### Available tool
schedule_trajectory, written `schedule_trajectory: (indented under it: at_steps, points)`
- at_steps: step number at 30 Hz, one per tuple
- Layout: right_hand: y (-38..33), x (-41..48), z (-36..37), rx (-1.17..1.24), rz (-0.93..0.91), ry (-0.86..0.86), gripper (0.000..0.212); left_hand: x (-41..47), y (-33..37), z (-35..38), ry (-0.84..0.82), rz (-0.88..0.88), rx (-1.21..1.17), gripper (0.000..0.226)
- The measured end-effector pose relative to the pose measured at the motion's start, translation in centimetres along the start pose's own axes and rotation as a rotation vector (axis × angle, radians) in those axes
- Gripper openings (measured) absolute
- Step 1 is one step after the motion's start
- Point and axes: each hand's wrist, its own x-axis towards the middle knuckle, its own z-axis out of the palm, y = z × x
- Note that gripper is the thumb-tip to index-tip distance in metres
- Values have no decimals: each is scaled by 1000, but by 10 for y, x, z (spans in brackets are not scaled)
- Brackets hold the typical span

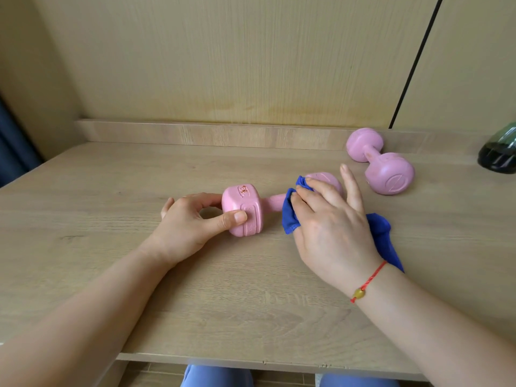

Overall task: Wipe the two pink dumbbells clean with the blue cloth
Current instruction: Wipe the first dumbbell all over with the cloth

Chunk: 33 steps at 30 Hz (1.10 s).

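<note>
Home: wooden desk (251,289), panelled wall (223,51).

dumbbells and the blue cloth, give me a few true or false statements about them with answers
1. The left hand grips one head of the near pink dumbbell. True.
2. The blue cloth lies unused, away from both hands. False: the right hand holds it against the near pink dumbbell's other end.
3. The far pink dumbbell lies untouched. True.
4. A red string bracelet sits on the left wrist. False: it is on the right wrist.
</note>
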Motion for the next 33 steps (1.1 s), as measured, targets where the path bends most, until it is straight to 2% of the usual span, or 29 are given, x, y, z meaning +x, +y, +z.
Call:
schedule_trajectory:
  at_steps: [3, 10, 14, 20, 27, 31, 33]
  points:
    - [-1, 8, 2, 43, 27, -39, 41, 1, 2, 0, 5, -11, 3, 34]
    - [-1, 14, 14, -43, -39, -59, 48, 3, -2, 2, 30, -41, 1, 48]
    - [8, 14, 14, -42, -94, 14, 43, 3, 0, 4, 39, -57, 28, 49]
    - [17, 3, 10, 91, -175, 149, 41, 5, -2, 3, 8, -39, 8, 46]
    - [11, 1, 9, -135, -75, 124, 34, 4, 0, 4, 28, -5, 53, 43]
    - [2, 6, 19, -105, -19, 180, 28, 3, 1, 5, 36, -3, 53, 46]
    - [2, 8, 21, -66, -3, 194, 33, 4, 1, 6, 42, -3, 54, 46]
